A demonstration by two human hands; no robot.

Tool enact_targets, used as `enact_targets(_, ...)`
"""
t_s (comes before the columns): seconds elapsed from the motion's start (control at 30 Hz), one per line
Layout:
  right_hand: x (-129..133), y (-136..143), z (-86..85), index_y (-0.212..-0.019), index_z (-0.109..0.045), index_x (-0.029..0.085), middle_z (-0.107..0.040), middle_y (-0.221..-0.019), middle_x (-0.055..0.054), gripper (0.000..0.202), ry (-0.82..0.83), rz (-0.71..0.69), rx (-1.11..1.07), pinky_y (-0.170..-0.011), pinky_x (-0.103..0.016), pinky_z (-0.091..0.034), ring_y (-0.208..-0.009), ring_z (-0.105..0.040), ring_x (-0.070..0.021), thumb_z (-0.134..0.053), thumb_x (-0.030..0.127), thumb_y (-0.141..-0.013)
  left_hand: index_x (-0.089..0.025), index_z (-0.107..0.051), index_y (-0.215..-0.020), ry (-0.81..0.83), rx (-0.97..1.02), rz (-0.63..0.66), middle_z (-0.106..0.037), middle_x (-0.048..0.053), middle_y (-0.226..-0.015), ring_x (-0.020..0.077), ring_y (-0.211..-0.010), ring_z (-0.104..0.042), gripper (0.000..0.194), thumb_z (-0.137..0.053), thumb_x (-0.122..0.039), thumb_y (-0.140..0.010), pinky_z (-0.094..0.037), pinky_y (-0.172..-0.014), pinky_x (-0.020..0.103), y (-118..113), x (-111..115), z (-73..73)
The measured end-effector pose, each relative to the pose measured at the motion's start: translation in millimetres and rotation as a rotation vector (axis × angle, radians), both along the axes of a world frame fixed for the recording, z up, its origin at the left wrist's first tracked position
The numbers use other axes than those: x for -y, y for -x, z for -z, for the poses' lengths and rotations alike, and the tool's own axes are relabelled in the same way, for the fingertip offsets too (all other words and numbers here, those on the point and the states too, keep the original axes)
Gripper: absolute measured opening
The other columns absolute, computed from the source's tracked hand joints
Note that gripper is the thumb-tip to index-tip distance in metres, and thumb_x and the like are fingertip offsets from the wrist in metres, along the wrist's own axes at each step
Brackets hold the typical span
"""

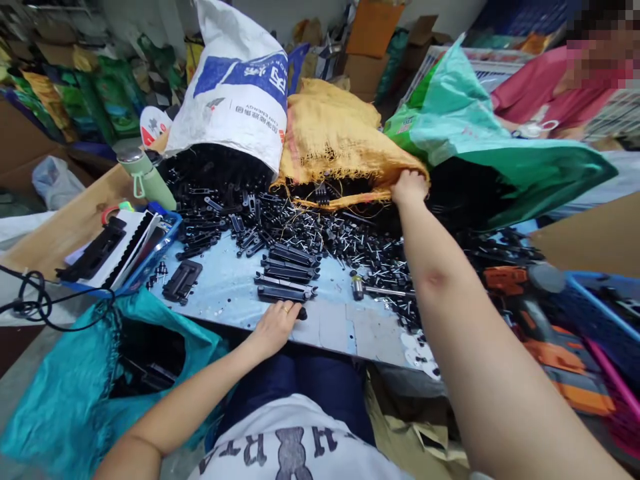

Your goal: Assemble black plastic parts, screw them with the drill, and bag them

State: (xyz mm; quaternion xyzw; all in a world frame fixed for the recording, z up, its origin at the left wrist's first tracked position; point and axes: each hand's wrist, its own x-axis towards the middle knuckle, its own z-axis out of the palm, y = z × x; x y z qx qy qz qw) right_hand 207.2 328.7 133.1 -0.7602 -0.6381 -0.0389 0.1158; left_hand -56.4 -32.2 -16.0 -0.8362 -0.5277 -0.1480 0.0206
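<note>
My left hand rests at the table's near edge, its fingers on a small black part, just in front of a stack of long black plastic pieces. My right hand reaches far across the table and grips the frayed lower edge of a yellow woven sack. Under that sack and spilling toward me lies a heap of small black plastic parts and metal pins.
A white-and-blue sack and a green sack also spill black parts. A green bottle, a blue tray of parts, a hammer, an orange drill and a teal bag surround me. Another person sits far right.
</note>
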Motion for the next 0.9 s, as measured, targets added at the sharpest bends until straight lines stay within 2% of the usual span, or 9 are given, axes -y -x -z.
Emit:
enact_targets(0.1, 10, 41, 2.4, -0.121, -0.048, 0.002, -0.036, -0.124, -0.023, 0.055, -0.059, -0.054, 0.046, -0.104, -0.047, -0.024, -0.126, -0.030, -0.0263, -0.010, 0.020, -0.085, -0.015, -0.046, -0.117, 0.046, -0.007, -0.024, -0.052, 0.009, -0.101, 0.0173, -0.088, -0.048, 0.030, -0.038, -0.019, -0.089, -0.042, -0.075, 0.031, -4, -1, 4.9)
enact_targets(0.17, 21, 83, 14.4, -0.112, -0.053, 0.006, -0.042, -0.120, -0.018, 0.050, -0.139, -0.264, 0.109, -0.105, -0.044, -0.025, -0.124, -0.032, -0.0221, -0.013, 0.019, -0.085, -0.015, -0.048, -0.113, 0.053, -0.022, -0.029, -0.052, 0.008, -0.097, 0.0168, -0.087, -0.047, 0.026, -0.038, -0.018, -0.089, -0.041, -0.074, 0.030, -7, -1, 8.2)
enact_targets(0.23, 33, 121, 30.0, -0.110, -0.052, 0.008, -0.046, -0.116, -0.016, 0.044, -0.075, -0.382, 0.103, -0.101, -0.043, -0.032, -0.118, -0.038, -0.0219, -0.023, 0.030, -0.085, -0.015, -0.050, -0.108, 0.031, -0.054, -0.035, -0.052, 0.007, -0.094, 0.0166, -0.085, -0.047, 0.023, -0.036, -0.017, -0.090, -0.040, -0.072, 0.031, -10, -1, 11.3)
enact_targets(0.3, 42, 148, 44.2, -0.115, -0.048, 0.012, -0.051, -0.110, -0.016, 0.047, 0.075, -0.355, 0.026, -0.094, -0.041, -0.039, -0.110, -0.046, -0.0219, -0.036, 0.041, -0.080, -0.015, -0.051, -0.106, 0.002, -0.089, -0.041, -0.052, 0.008, -0.092, 0.0163, -0.083, -0.047, 0.023, -0.034, -0.016, -0.090, -0.039, -0.071, 0.031, -13, -1, 13.3)
enact_targets(0.4, 54, 159, 54.9, -0.118, -0.047, 0.013, -0.052, -0.112, -0.016, 0.045, 0.161, -0.310, -0.029, -0.091, -0.039, -0.043, -0.107, -0.052, -0.0219, -0.040, 0.032, -0.078, -0.013, -0.051, -0.103, -0.044, -0.107, -0.041, -0.052, 0.008, -0.087, 0.0161, -0.081, -0.048, 0.023, -0.033, -0.013, -0.089, -0.039, -0.069, 0.031, -15, -1, 13.6)
enact_targets(0.57, 102, 114, 52.8, -0.114, -0.057, 0.017, -0.055, -0.111, -0.013, 0.047, 0.033, -0.327, -0.222, -0.098, -0.044, -0.041, -0.110, -0.051, -0.0227, -0.038, 0.041, -0.078, -0.013, -0.052, -0.106, -0.136, -0.073, -0.047, -0.051, 0.007, -0.084, 0.0150, -0.076, -0.048, 0.025, -0.033, -0.012, -0.089, -0.039, -0.068, 0.030, -12, 5, 14.7)
enact_targets(0.67, 148, 69, 58.9, -0.120, -0.055, 0.022, -0.056, -0.115, -0.007, 0.056, -0.036, -0.371, -0.633, -0.101, -0.034, -0.043, -0.102, -0.055, -0.0125, -0.049, 0.050, -0.072, -0.015, -0.048, -0.120, -0.145, -0.036, -0.065, -0.050, 0.008, -0.085, 0.0143, -0.076, -0.048, 0.033, -0.034, -0.017, -0.091, -0.040, -0.068, 0.028, -10, 9, 17.4)
enact_targets(0.8, 219, 7, 84.5, -0.128, -0.047, 0.017, -0.060, -0.107, -0.008, 0.076, 0.157, -0.341, -1.191, -0.082, -0.024, -0.050, -0.086, -0.059, -0.0071, -0.057, 0.056, -0.064, -0.020, -0.044, -0.131, -0.079, 0.036, -0.055, -0.049, 0.009, -0.091, 0.0152, -0.081, -0.047, 0.041, -0.034, -0.021, -0.091, -0.042, -0.071, 0.029, -12, 12, 19.3)
enact_targets(0.9, 271, -36, 104.8, -0.126, -0.049, 0.021, -0.054, -0.119, -0.006, 0.073, 0.327, -0.423, -1.038, -0.092, -0.027, -0.049, -0.100, -0.058, -0.0095, -0.059, 0.056, -0.063, -0.020, -0.043, -0.132, 0.012, 0.080, -0.019, -0.050, 0.010, -0.100, 0.0159, -0.088, -0.046, 0.045, -0.031, -0.013, -0.089, -0.043, -0.077, 0.030, -15, 11, 19.1)
